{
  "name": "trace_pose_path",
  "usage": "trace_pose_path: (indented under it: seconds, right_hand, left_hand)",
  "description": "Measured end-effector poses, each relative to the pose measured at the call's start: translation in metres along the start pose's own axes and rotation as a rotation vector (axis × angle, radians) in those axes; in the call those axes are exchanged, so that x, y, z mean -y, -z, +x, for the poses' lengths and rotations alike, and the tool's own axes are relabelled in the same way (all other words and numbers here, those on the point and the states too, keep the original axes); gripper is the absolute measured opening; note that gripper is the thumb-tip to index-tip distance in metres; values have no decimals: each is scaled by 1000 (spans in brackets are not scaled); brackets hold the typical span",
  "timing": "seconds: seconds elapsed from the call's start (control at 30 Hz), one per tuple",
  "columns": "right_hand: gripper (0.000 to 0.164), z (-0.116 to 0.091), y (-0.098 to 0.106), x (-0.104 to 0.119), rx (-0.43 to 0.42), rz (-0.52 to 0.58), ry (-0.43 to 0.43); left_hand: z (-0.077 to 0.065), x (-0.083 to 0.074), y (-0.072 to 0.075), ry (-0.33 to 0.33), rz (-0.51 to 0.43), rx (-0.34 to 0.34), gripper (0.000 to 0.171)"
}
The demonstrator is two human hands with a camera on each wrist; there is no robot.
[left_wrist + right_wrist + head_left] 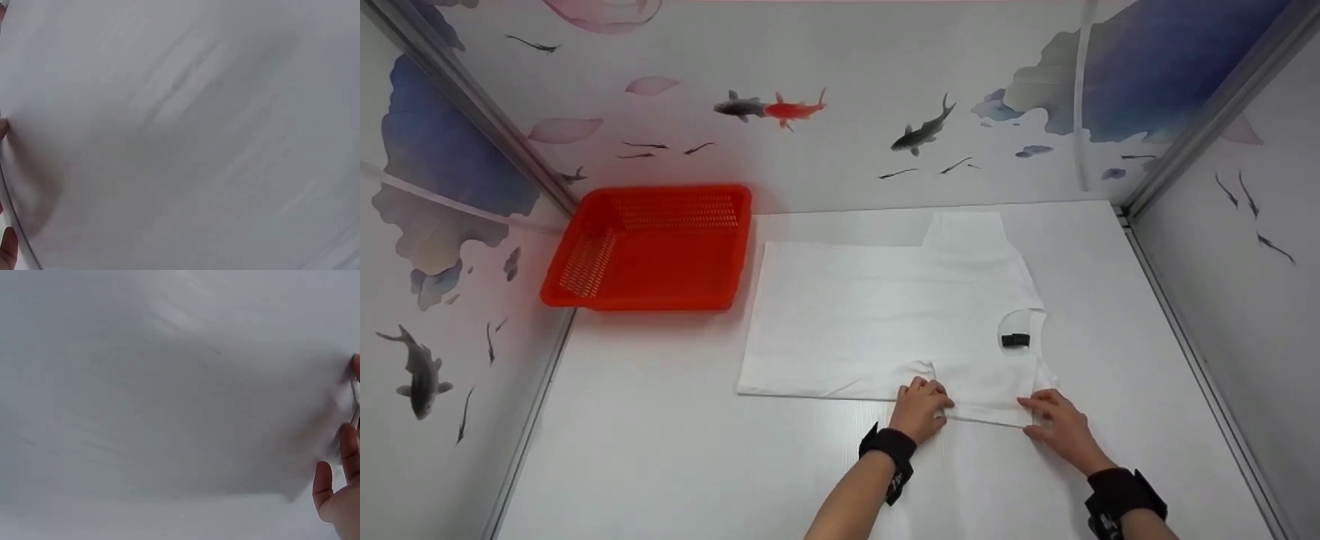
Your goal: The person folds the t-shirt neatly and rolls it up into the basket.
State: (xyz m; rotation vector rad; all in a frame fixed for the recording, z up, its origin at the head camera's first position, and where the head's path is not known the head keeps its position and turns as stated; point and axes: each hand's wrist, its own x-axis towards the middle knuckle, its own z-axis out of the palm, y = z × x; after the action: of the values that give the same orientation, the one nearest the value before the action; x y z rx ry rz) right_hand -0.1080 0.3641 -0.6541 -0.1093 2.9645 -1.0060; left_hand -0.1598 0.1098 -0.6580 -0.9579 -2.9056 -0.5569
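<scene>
A white T-shirt (870, 315) lies sideways on the white table, its neck opening to the right with a black label (1015, 340) inside. One sleeve (966, 229) points toward the back wall. Along the near side, my left hand (919, 409) pinches the shirt's edge where the cloth is bunched. Farther right, my right hand (1059, 426) grips the near corner of the folded cloth by the shoulder. Pale cloth fills most of the left wrist view, with fingertips (8, 247) at its left border. In the right wrist view, fingers (350, 453) show beside the cloth's edge.
A red plastic basket (660, 270) with slotted sides stands at the back left of the table (660, 435). Printed walls with fish (922, 133) enclose the table at the back, left and right. Metal rails (1200, 367) run along the sides.
</scene>
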Motion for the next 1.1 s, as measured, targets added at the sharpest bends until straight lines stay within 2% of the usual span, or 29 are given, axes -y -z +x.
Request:
trace_pose_path:
  seconds: [0.17, 0.3, 0.4, 0.5, 0.6, 0.73, 0.9, 1.1]
  right_hand:
    - [26, 1, -9, 2, -136, -8, 39]
    - [18, 2, -12, 3, -186, -40, 47]
    - [14, 3, -8, 5, -166, -54, 9]
    - [13, 5, 3, 9, -105, -27, -73]
    - [14, 9, 19, 13, -70, 24, -141]
    - [17, 20, 34, 18, -115, 100, -160]
    - [20, 46, 45, 28, -186, 191, -170]
    - [28, 79, 51, 40, -230, 247, -190]
  left_hand:
    - [2, 0, -2, 16, 14, -68, 9]
    - [4, -1, -2, 12, 30, -80, 7]
    - [6, -1, 1, 1, 14, -93, 8]
    - [8, -1, 6, 0, -31, -112, 9]
    - [15, -1, 13, 19, -104, -167, 11]
    - [31, 0, 23, 62, -210, -224, 12]
    - [54, 0, 35, 135, -306, -206, 11]
    - [76, 4, 47, 273, -368, -221, 8]
